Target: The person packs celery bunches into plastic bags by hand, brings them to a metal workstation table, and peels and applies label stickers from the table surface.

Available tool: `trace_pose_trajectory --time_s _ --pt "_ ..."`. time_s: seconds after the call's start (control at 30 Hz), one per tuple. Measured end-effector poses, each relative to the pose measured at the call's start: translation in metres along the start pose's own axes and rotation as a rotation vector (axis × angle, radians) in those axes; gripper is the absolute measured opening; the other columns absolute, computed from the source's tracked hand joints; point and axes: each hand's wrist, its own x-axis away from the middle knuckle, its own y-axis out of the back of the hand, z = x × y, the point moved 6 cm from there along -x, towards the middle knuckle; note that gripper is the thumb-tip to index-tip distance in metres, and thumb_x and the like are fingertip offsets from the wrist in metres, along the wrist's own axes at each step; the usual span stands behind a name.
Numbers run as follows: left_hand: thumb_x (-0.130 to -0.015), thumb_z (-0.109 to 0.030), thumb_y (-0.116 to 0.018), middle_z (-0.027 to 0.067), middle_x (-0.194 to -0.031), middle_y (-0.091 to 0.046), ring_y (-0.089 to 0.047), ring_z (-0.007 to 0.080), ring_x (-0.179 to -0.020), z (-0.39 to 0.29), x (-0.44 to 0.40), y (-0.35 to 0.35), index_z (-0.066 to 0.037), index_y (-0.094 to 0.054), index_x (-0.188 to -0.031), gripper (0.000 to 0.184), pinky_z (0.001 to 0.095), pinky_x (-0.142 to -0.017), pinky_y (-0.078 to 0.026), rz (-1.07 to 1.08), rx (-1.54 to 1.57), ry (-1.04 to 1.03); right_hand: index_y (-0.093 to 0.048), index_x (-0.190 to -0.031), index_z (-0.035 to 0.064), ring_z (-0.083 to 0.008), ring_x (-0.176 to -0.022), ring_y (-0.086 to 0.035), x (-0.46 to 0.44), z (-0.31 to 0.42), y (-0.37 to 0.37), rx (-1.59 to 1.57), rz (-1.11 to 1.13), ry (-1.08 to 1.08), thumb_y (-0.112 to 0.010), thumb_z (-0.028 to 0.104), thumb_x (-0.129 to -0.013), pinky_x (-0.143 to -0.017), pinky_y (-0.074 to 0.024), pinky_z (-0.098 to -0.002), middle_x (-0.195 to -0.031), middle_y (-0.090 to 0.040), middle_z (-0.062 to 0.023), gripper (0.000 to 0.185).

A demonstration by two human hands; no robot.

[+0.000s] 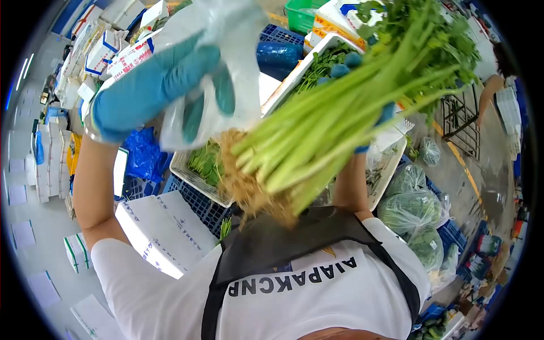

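Observation:
A clear plastic bag hangs on my left hand, which wears a blue-green glove; some fingers show through the film. In my right hand, also gloved, is a large bunch of leafy green stalks. The stalks hide most of that hand. Brown roots point toward my chest, and the leaves spread to the upper right. The bag is just left of the stalks, near the roots.
Below the bunch are a white basket with greens and a white foam box. A foam tray of greens lies beyond. Bagged vegetables and a metal rack are at the right. Part of another person's arm shows there.

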Motion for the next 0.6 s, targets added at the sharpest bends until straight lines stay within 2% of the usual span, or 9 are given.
trace_pose_trajectory --time_s 0.03,0.1,0.13,0.2,0.27,0.43,0.5,0.57,0.6 --pt "-0.1 -0.037 -0.04 0.0081 -0.089 -0.066 -0.058 0.012 -0.05 0.0 0.005 -0.003 0.001 -0.041 -0.128 0.046 0.0226 -0.056 -0.051 0.066 -0.053 0.018 -0.042 -0.136 0.0076 -0.0285 -0.116 -0.053 -0.001 -0.004 0.017 0.069 -0.107 -0.008 -0.058 0.046 -0.087 -0.1 -0.0446 -0.048 -0.129 -0.052 -0.0141 0.065" --pt "-0.099 -0.029 -0.047 0.0075 -0.082 -0.066 -0.058 0.0128 -0.046 0.002 0.033 -0.019 0.002 -0.04 -0.132 0.046 0.0237 -0.061 -0.053 0.136 0.129 0.357 -0.045 -0.135 0.0069 -0.0291 -0.112 -0.058 -0.007 -0.002 0.04 0.114 -0.139 -0.03 -0.055 0.048 -0.088 -0.095 -0.0501 -0.0449 -0.129 -0.054 -0.0162 0.063" --pt "-0.097 -0.028 -0.052 0.0072 -0.08 -0.066 -0.059 0.0109 -0.052 -0.006 0.04 -0.027 -0.002 -0.038 -0.139 0.05 0.0236 -0.06 -0.052 0.268 0.24 0.544 -0.045 -0.135 0.0066 -0.0282 -0.111 -0.058 -0.007 0.005 0.048 0.386 -0.214 0.017 -0.055 0.045 -0.088 -0.094 -0.0513 -0.0434 -0.129 -0.055 -0.0158 0.061" --pt "-0.098 -0.026 -0.047 0.0123 -0.088 -0.067 -0.064 0.0134 -0.059 -0.014 0.047 -0.033 0.002 -0.037 -0.135 0.047 0.0224 -0.056 -0.052 0.383 0.162 0.576 -0.044 -0.135 0.0039 -0.0263 -0.111 -0.058 -0.013 0.019 0.068 0.466 -0.201 0.005 -0.059 0.038 -0.089 -0.094 -0.0507 -0.0412 -0.127 -0.055 -0.0146 0.059" --pt "-0.098 -0.034 -0.047 0.0087 -0.08 -0.066 -0.059 0.0105 -0.053 0.018 0.041 -0.023 -0.003 -0.042 -0.135 0.049 0.0225 -0.05 -0.049 0.031 -0.243 0.141 -0.044 -0.136 0.003 -0.0253 -0.11 -0.059 -0.013 0.034 0.084 0.633 -0.258 0.033 -0.061 0.035 -0.088 -0.094 -0.0506 -0.0403 -0.126 -0.056 -0.0136 0.06" --pt "-0.094 -0.055 -0.046 0.0102 -0.078 -0.066 -0.055 0.0091 -0.051 -0.002 -0.049 -0.05 -0.007 -0.057 -0.108 0.051 0.0226 -0.048 -0.045 -0.035 0.598 0.163 -0.052 -0.124 0.0055 -0.0185 -0.106 -0.058 -0.028 0.035 0.072 0.728 -0.277 0.193 -0.069 0.004 -0.082 -0.091 -0.0492 -0.0334 -0.119 -0.058 -0.0065 0.046" --pt "-0.095 -0.057 -0.039 -0.0008 -0.071 -0.057 -0.042 0.0042 -0.049 -0.011 -0.094 -0.058 -0.005 -0.062 -0.093 0.057 0.0194 -0.044 -0.033 -0.132 0.632 -0.085 -0.051 -0.124 0.0049 -0.0183 -0.106 -0.057 -0.03 0.03 0.065 0.874 -0.306 0.259 -0.071 0.002 -0.08 -0.091 -0.0492 -0.0343 -0.121 -0.057 -0.0063 0.049" --pt "-0.093 -0.057 -0.044 0.0024 -0.083 -0.059 -0.05 0.0062 -0.062 -0.044 -0.119 -0.062 -0.006 -0.056 -0.108 0.055 0.0199 -0.056 -0.042 -0.35 0.576 -0.404 -0.051 -0.124 0.0035 -0.018 -0.105 -0.057 -0.031 0.032 0.073 0.92 -0.307 0.271 -0.072 0.002 -0.079 -0.09 -0.0497 -0.0339 -0.121 -0.056 -0.0068 0.05" --pt "-0.093 -0.055 -0.047 0.004 -0.087 -0.06 -0.053 0.0076 -0.068 -0.048 -0.135 -0.059 -0.006 -0.055 -0.111 0.053 0.0204 -0.06 -0.045 -0.077 0.742 -0.373 -0.05 -0.125 0.0026 -0.0179 -0.106 -0.057 -0.03 0.033 0.078 0.878 -0.317 0.265 -0.072 0.002 -0.079 -0.089 -0.0502 -0.0337 -0.121 -0.056 -0.0073 0.051"
